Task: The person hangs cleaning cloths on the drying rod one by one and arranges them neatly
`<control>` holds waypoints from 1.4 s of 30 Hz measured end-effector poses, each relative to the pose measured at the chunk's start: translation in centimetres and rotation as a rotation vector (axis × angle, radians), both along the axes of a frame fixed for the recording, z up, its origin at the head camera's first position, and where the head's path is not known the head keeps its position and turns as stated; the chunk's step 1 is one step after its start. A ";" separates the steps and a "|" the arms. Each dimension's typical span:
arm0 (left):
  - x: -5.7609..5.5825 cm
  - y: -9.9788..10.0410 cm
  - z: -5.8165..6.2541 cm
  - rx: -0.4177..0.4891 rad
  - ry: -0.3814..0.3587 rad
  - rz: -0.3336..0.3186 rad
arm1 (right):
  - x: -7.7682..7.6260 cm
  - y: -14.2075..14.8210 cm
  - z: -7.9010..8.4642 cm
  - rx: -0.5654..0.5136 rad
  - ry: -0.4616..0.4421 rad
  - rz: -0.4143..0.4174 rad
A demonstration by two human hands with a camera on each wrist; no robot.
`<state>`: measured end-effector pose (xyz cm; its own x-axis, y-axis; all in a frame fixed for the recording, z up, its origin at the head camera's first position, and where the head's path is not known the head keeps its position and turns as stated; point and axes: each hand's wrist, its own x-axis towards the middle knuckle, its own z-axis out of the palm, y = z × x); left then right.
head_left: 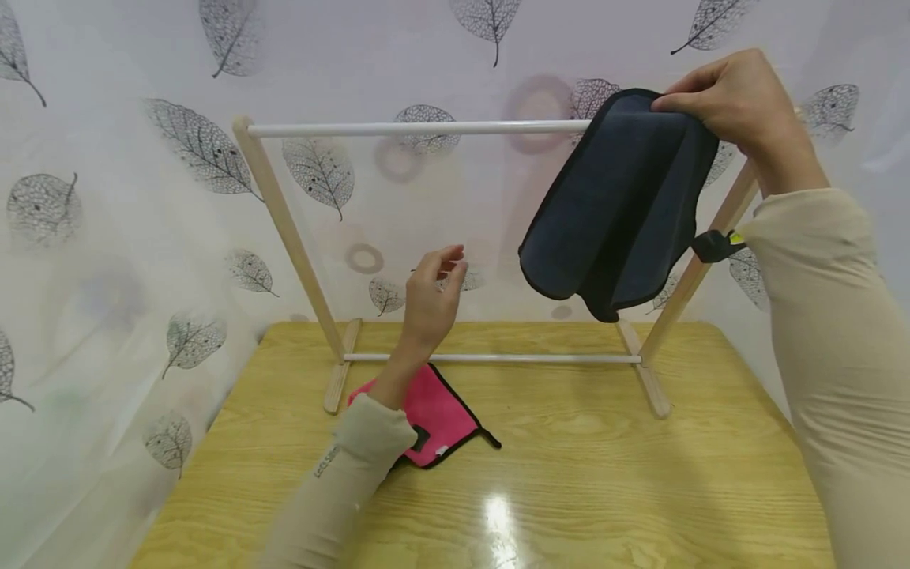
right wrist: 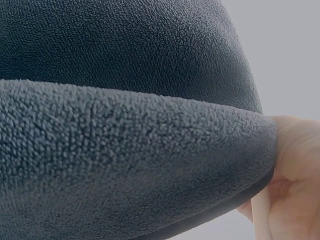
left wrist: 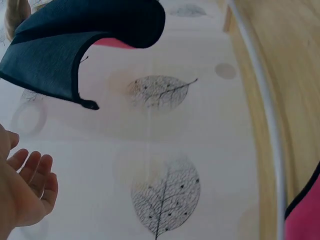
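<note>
A dark navy cloth piece [head_left: 604,205] with black edging hangs in front of the right end of the white upper rail [head_left: 426,129]. My right hand [head_left: 746,103] pinches its top edge between thumb and fingers. Close up in the right wrist view, the cloth [right wrist: 125,140] has a towel-like nap and a fold. A pink underside shows beneath it in the left wrist view. My left hand [head_left: 431,296], with loosely bent fingers, holds nothing and hovers below the rail, left of the cloth. Beneath that forearm, a pink cloth piece [head_left: 444,403] with black edging and a short loop lies partly hidden.
A wooden rack stands on the table [head_left: 569,474], with a left post [head_left: 291,229], a right post [head_left: 686,300] and a white lower bar [head_left: 498,359]. Behind it hangs a pale curtain [head_left: 355,79] printed with leaves.
</note>
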<state>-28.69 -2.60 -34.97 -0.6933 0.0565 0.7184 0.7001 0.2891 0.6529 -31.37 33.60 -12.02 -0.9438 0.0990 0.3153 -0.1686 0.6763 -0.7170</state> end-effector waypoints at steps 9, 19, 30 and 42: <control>0.0 3.2 -1.9 0.013 -0.072 -0.026 | -0.1 0.0 0.0 0.006 0.005 0.000; 0.0 6.2 -2.9 0.035 -0.184 -0.020 | 0.1 0.1 -0.3 0.000 0.013 0.010; 0.0 7.7 -3.2 0.041 -0.283 -0.053 | 0.2 0.0 -0.2 0.004 0.018 0.012; 0.1 8.2 -2.3 0.111 -0.388 -0.149 | 0.3 0.0 -0.1 0.003 0.022 0.023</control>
